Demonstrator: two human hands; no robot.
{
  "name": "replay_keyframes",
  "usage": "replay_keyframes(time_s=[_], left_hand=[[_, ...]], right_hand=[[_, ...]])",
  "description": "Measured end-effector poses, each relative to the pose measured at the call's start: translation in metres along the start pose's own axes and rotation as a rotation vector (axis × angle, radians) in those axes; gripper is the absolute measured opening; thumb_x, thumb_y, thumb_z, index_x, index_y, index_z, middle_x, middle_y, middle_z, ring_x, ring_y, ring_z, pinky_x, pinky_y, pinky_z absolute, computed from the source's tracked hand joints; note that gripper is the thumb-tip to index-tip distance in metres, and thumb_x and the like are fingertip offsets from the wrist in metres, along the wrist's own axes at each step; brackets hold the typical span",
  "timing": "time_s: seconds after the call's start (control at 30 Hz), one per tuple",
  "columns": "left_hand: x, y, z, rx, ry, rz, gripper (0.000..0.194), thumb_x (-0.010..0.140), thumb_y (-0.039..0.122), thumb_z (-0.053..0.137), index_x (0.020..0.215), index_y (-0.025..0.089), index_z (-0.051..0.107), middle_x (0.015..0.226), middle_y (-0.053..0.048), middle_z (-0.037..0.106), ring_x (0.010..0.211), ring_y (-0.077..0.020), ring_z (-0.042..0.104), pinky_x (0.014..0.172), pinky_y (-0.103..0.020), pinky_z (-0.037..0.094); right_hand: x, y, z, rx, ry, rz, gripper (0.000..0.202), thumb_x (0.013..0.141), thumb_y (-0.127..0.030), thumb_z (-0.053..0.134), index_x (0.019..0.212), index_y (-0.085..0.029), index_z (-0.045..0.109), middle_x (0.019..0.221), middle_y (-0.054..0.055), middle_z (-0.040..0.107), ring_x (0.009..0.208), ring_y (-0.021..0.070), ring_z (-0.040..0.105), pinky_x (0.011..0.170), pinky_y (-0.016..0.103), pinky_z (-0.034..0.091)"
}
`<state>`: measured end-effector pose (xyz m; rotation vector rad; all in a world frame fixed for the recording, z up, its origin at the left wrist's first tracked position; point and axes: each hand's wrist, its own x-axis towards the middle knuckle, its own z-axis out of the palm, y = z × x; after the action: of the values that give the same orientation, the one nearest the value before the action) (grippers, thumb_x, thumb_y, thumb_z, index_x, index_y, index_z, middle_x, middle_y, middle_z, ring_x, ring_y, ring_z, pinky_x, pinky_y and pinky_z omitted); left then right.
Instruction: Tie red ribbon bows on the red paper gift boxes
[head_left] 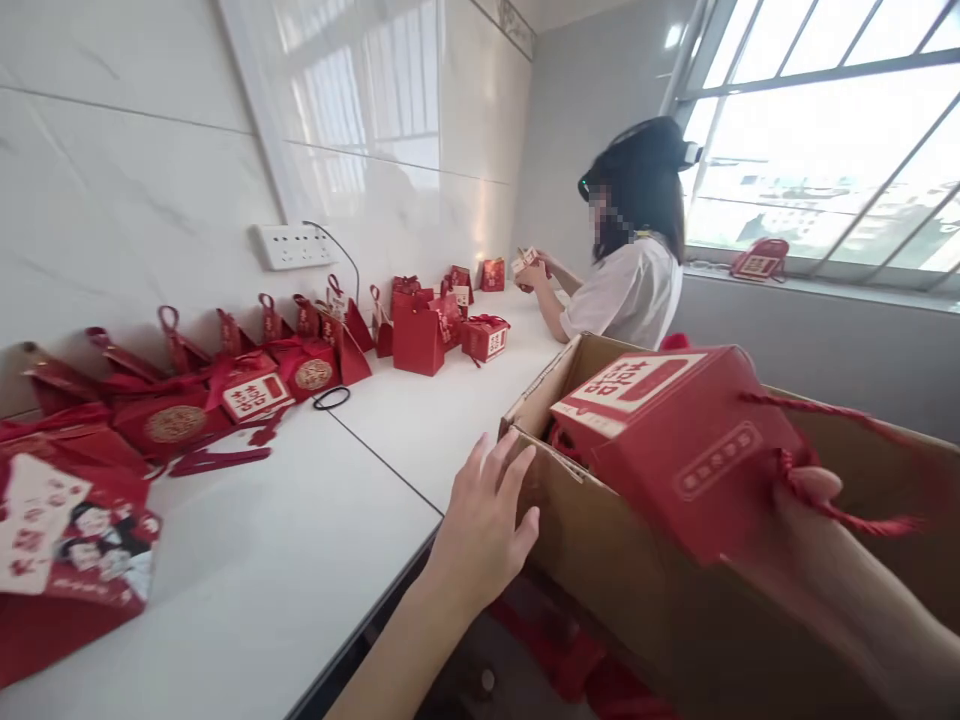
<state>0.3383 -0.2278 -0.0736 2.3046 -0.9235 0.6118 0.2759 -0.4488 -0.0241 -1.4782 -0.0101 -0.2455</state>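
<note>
A red gift box with a cream label and a twisted red cord handle tilts over the cardboard carton. My right hand grips it by its near right end, with the thumb by the cord; most of the fingers are hidden behind the box. My left hand has its fingers spread beside the carton's left side, the fingertips close to its top edge. Nothing is held in that hand. Some red items show inside the carton beneath the gift box.
Red gift boxes line the wall on the white table, with a larger photo-printed one at near left. A black loop lies on the table. A co-worker holds a small box at the far end. A red bag sits on the windowsill.
</note>
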Motion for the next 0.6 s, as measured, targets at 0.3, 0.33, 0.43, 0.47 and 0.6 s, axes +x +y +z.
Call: replay_keyframes(time_s=[0.3, 0.33, 0.43, 0.47, 0.6], left_hand=[[0.025, -0.007, 0.05, 0.018, -0.117, 0.094, 0.059, 0.08, 0.023, 0.061, 0.133, 0.026, 0.036, 0.135, -0.009, 0.046, 0.138, -0.0363, 0.017, 0.103, -0.058, 0.033], [0.025, -0.008, 0.053, 0.015, -0.097, 0.099, 0.056, 0.08, 0.022, 0.062, 0.13, 0.026, 0.038, 0.132, -0.008, 0.048, 0.137, -0.035, 0.017, 0.104, -0.057, 0.033], [0.022, -0.01, 0.06, 0.012, -0.024, 0.108, 0.045, 0.082, 0.019, 0.06, 0.124, 0.022, 0.043, 0.124, -0.007, 0.051, 0.137, -0.0318, 0.018, 0.106, -0.051, 0.035], [0.022, -0.01, 0.061, 0.016, 0.0, 0.111, 0.043, 0.083, 0.018, 0.059, 0.122, 0.021, 0.044, 0.122, -0.007, 0.052, 0.137, -0.0315, 0.018, 0.106, -0.05, 0.036], [0.021, -0.011, 0.067, 0.036, 0.1, 0.125, 0.036, 0.083, 0.018, 0.061, 0.116, 0.02, 0.048, 0.114, -0.008, 0.054, 0.136, -0.0315, 0.019, 0.105, -0.046, 0.037]], right_hand=[[0.085, 0.016, -0.104, -1.283, 0.068, -0.464, 0.075, 0.071, -0.052, 0.069, 0.132, -0.018, 0.039, 0.127, 0.018, 0.038, 0.125, 0.0336, 0.04, 0.098, 0.045, 0.042], [0.093, 0.03, -0.114, -1.302, 0.04, -0.426, 0.073, 0.074, -0.05, 0.067, 0.133, -0.018, 0.037, 0.127, 0.018, 0.037, 0.125, 0.0338, 0.039, 0.099, 0.046, 0.041], [0.11, 0.072, -0.142, -1.217, 0.019, -0.289, 0.092, 0.066, -0.049, 0.073, 0.138, -0.017, 0.026, 0.126, 0.018, 0.034, 0.118, 0.0358, 0.044, 0.095, 0.051, 0.045], [0.113, 0.084, -0.149, -1.184, 0.026, -0.249, 0.097, 0.063, -0.048, 0.074, 0.139, -0.015, 0.022, 0.126, 0.019, 0.034, 0.117, 0.0362, 0.046, 0.094, 0.053, 0.045], [0.106, 0.121, -0.16, -1.115, 0.022, -0.193, 0.1, 0.064, -0.045, 0.072, 0.14, -0.011, 0.016, 0.125, 0.021, 0.035, 0.116, 0.0364, 0.045, 0.096, 0.057, 0.039]])
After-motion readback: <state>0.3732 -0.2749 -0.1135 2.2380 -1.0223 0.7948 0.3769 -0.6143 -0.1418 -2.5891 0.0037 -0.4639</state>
